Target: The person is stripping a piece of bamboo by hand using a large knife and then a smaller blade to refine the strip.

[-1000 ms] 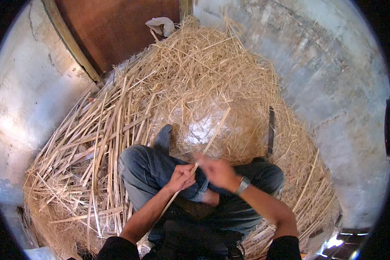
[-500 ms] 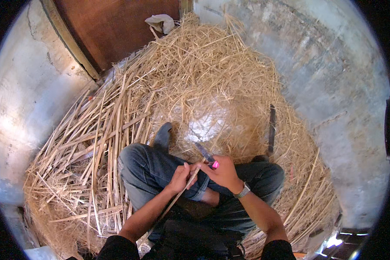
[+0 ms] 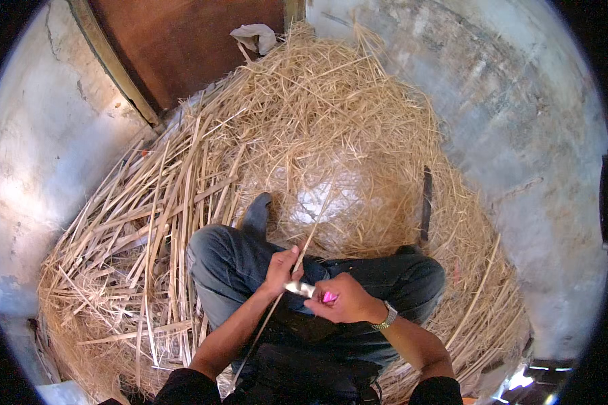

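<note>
In front of my crossed legs, my left hand (image 3: pixel 280 271) is closed around a long, thin bamboo strip (image 3: pixel 267 320). The strip slants from near my lap up past my fingers toward the pile. My right hand (image 3: pixel 348 301), with a metal-band watch at the wrist, grips a knife (image 3: pixel 299 289). Pink shows on its handle between my fingers. The shiny blade points left and lies close to the strip, just below my left hand; whether they touch I cannot tell.
Fine curled shavings (image 3: pixel 344 101) heap up ahead. Flat bamboo strips (image 3: pixel 182 196) lie piled at the left. A dark flat bar (image 3: pixel 425 202) rests on shavings at the right. Walls (image 3: pixel 520 135) and a brown door (image 3: pixel 189 47) enclose the spot, with a whitish bag (image 3: pixel 257 37) by the door.
My right hand has moved down toward me with the knife, and its blade has swung from pointing ahead to pointing left. The strip now reaches farther ahead past my left hand.
</note>
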